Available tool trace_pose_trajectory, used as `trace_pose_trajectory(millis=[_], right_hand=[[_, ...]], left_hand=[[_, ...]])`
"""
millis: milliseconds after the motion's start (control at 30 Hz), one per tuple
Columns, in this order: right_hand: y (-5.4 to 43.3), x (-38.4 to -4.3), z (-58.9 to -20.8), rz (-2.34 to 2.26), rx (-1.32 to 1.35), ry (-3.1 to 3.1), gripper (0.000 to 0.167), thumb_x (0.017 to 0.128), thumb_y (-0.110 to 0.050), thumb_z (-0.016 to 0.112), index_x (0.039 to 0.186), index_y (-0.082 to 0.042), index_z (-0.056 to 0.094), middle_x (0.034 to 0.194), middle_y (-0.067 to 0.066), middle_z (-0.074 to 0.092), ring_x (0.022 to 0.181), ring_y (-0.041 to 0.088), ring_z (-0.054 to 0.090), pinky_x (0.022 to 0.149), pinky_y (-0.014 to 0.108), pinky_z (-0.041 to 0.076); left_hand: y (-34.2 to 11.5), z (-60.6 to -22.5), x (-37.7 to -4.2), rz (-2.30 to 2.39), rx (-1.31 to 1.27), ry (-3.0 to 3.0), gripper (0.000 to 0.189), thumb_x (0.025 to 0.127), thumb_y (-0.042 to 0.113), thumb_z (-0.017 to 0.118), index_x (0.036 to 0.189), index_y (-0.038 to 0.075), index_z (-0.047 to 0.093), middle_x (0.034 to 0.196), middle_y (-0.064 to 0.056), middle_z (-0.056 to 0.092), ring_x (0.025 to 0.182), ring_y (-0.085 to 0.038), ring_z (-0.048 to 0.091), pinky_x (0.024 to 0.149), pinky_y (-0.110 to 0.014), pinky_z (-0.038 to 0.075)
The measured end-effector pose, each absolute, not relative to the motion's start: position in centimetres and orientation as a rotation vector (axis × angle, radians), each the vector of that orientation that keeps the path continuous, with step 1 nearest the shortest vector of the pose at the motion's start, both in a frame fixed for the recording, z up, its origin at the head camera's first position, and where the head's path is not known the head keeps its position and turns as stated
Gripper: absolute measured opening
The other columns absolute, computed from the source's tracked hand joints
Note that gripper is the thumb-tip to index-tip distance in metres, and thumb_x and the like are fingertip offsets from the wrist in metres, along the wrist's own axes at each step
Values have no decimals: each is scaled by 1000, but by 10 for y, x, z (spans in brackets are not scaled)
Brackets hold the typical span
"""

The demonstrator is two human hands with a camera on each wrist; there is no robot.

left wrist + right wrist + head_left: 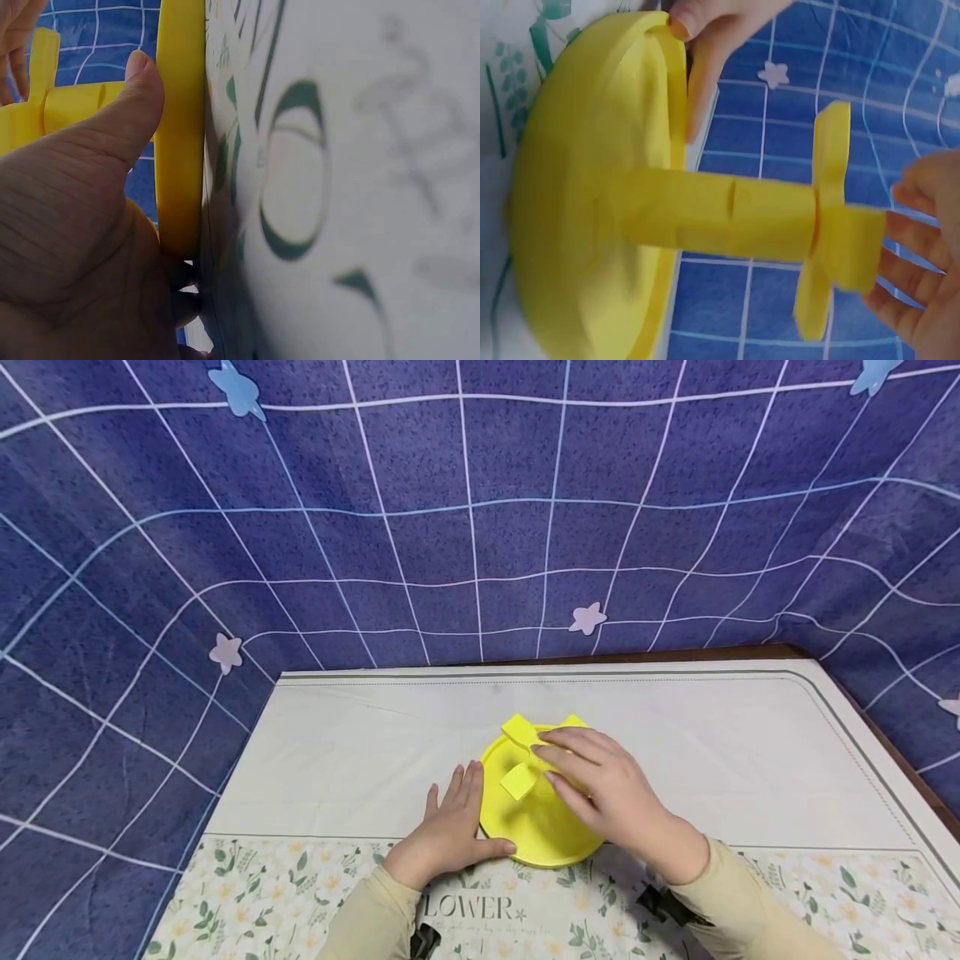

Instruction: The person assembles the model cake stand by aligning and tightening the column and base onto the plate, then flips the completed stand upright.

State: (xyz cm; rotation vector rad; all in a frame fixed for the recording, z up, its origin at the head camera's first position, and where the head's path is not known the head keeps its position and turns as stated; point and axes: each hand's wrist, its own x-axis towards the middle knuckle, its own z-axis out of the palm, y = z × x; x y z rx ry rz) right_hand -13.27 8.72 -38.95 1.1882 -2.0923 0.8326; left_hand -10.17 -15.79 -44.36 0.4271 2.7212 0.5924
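Observation:
A round yellow dish (pixel 551 843) with a raised rim lies flat on the table. From its middle rises a thick yellow post (pixel 705 210), topped by several flat square-ended paddles (pixel 517 781). My left hand (pixel 450 839) steadies the dish from its left side. In the left wrist view its thumb (pixel 120 124) lies over the rim, while the other fingers stretch along the outer edge. Above the paddles is my right hand (pixel 607 777), its fingers loosely bent. Its fingertips (pixel 896 266) touch or nearly touch one paddle; the contact cannot be made out exactly. That hand partly hides the paddles in the head view.
A white cloth (pixel 360 760) with a flowered front band (pixel 255 893) covers the table. Behind and to the sides hangs a blue curtain (pixel 420 543) with a pale grid and stars. A dark wooden edge (pixel 780 652) shows at the table's back right.

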Motion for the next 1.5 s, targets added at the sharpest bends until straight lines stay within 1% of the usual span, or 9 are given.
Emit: trace_pose_trajectory(millis=[167,333,500,600,800,933,1167,1233,1500], right_hand=[[104,-138,-399,1064,952,-2104,24,88,-7,64,111,-3,71,117,12,67,111,29,61,103,30,41],[117,-146,-411,1122,730,-2169,26,88,-2,64,113,-5,70,118,8,68,112,26,61,100,23,42],[120,-154,-420,1198,699,-2241,29,91,0,63,120,-1,66,119,10,66,103,25,64,86,32,51],[119,-157,-422,1339,700,-2338,33,95,-3,61,128,-2,60,125,11,63,99,25,65,81,35,54],[118,-161,-421,1685,738,-2415,40,101,-5,51,140,2,48,136,19,54,100,30,65,84,26,53],[118,-164,-420,1798,794,-2402,42,102,-3,47,143,5,43,140,23,49,98,29,65,85,36,54],[120,-166,-422,1837,827,-2437,41,102,-2,47,142,5,44,127,22,57,97,37,64,86,41,54],[122,-166,-422,1850,825,-2431,41,102,-2,48,142,5,44,128,23,57,98,37,65,87,43,53],[133,-157,-422,1822,833,-2431,38,101,-4,51,138,2,50,129,21,58,97,28,67,86,33,54]], left_hand=[[-159,-443,-102,605,424,2715,119,82,68,62,155,-2,-1,161,-18,-1,148,-35,-3,113,-61,-3],[-159,-442,-102,605,420,2720,119,81,68,62,155,-2,0,161,-18,-1,148,-35,-3,113,-62,-3],[-160,-444,-103,594,421,2722,119,81,68,62,155,-2,-1,162,-18,-2,148,-35,-3,113,-62,-3],[-160,-445,-103,596,424,2721,119,81,69,61,155,-1,-1,162,-18,-1,148,-35,-3,113,-62,-2],[-160,-446,-103,601,430,2718,119,81,68,62,155,-1,-2,162,-17,-2,148,-34,-4,113,-62,-2],[-159,-445,-103,597,429,2721,119,82,68,62,155,0,-2,162,-17,-2,148,-34,-4,113,-62,-2],[-159,-444,-102,597,425,2720,119,81,67,63,155,-1,-1,162,-17,-1,148,-34,-3,113,-62,-2],[-159,-444,-102,597,426,2720,119,81,67,63,155,-1,-1,162,-17,-2,148,-34,-3,113,-62,-1],[-160,-445,-103,611,422,2713,119,81,68,62,155,0,-2,162,-16,-2,148,-34,-4,113,-62,-2]])
